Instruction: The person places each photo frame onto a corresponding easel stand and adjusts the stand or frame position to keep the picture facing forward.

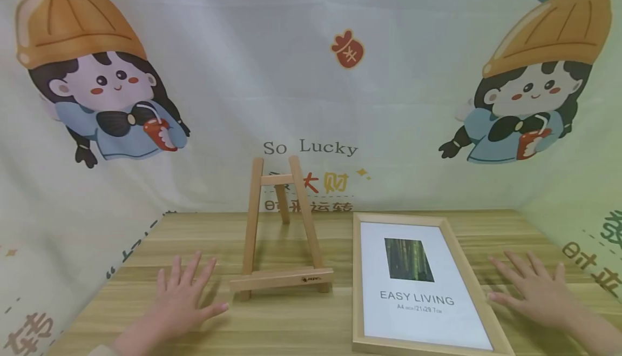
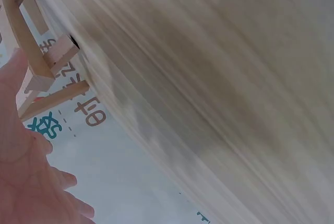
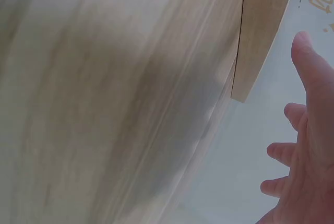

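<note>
A person holds two bare hands over a light brown, wood-look table [image 1: 209, 232]. The left hand [image 1: 182, 299] is near the table's left edge, with its fingers spread out loose, holding nothing. Just beside its thumb is a small brown wooden easel [image 1: 282, 279]. The easel stands up, with its back leg near the table's back edge and its flat front bar facing the person. To the right of the easel lies a flat, pale wooden picture frame [image 1: 357, 280], its far end close to the table's back edge. Inside is a white paper sheet [image 1: 423, 323] with a green tree picture and the words "EASY LIVING". The right hand [image 1: 536, 294] is between the frame and the table's right edge. Its fingers are spread too and hold nothing, with the thumb near the frame.
</note>
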The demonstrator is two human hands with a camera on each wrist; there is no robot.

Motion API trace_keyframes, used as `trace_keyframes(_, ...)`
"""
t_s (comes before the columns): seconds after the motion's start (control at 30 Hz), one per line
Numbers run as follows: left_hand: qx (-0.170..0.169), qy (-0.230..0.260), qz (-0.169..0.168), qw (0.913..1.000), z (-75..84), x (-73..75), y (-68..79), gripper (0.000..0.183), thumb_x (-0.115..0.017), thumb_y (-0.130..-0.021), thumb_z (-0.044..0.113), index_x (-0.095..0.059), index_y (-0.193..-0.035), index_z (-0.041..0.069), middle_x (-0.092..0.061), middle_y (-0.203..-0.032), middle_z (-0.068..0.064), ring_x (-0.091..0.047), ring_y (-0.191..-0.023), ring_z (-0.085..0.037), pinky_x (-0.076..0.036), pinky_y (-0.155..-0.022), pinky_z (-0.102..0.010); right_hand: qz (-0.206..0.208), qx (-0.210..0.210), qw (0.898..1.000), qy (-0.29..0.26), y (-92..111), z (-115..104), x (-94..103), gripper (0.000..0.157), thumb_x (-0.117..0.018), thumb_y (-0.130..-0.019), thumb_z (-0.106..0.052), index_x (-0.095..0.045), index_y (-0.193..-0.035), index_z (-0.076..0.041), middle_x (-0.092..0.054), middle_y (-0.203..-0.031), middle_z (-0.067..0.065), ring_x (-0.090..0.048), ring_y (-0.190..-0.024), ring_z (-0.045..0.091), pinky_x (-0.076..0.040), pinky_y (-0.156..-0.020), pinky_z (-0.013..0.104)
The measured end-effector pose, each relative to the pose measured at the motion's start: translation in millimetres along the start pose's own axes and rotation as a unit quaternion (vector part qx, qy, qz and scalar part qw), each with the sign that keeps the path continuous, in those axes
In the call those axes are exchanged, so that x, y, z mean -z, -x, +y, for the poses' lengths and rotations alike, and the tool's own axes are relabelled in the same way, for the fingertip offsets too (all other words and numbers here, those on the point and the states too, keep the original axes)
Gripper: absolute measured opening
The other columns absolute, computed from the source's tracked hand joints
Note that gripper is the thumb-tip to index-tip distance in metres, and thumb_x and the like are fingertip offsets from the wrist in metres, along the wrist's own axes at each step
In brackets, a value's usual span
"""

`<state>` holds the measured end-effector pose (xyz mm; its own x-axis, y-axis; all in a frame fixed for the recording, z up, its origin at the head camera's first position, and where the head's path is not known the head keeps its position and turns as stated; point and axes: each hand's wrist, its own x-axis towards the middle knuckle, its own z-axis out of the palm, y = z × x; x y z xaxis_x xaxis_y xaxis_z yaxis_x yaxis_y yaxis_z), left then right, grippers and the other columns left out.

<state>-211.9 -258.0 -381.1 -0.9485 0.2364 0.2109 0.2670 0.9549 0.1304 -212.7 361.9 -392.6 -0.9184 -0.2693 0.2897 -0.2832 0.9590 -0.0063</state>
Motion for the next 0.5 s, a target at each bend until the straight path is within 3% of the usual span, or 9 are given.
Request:
trace_keyframes(0.33, -0.047, -0.002, 0.013, 0.9988, 14.7, 6.5, -0.9, 0.089, -0.055, -0.077, 0.062, -0.03, -0.141, 0.005, -0.016, -0.146, -0.028, -0.007, -0.127, -0.059, -0.005, -0.098, -0.072, -0.007, 0.002, 1.0, 0.008, 0.9, -0.4, 2.3, 0.082, -0.057, -0.082, -0.051, -0.016, -0.147, -0.024, -0.033, -0.135, 0.028, -0.025, -0.118, 0.061, -0.007, -0.083, 0.083)
trace_keyframes(0.5, -0.051, 0.028, -0.008, 0.9983, 30.1, 11.7, -1.2, 0.088, -0.055, -0.079, 0.059, -0.029, -0.142, 0.003, -0.016, -0.147, -0.027, -0.007, -0.127, -0.059, -0.007, -0.1, -0.071, -0.008, 0.006, 1.0, 0.005, 1.3, -2.1, 1.5, 0.083, -0.058, -0.082, -0.051, -0.016, -0.147, -0.025, -0.034, -0.135, 0.028, -0.024, -0.119, 0.06, -0.009, -0.086, 0.082)
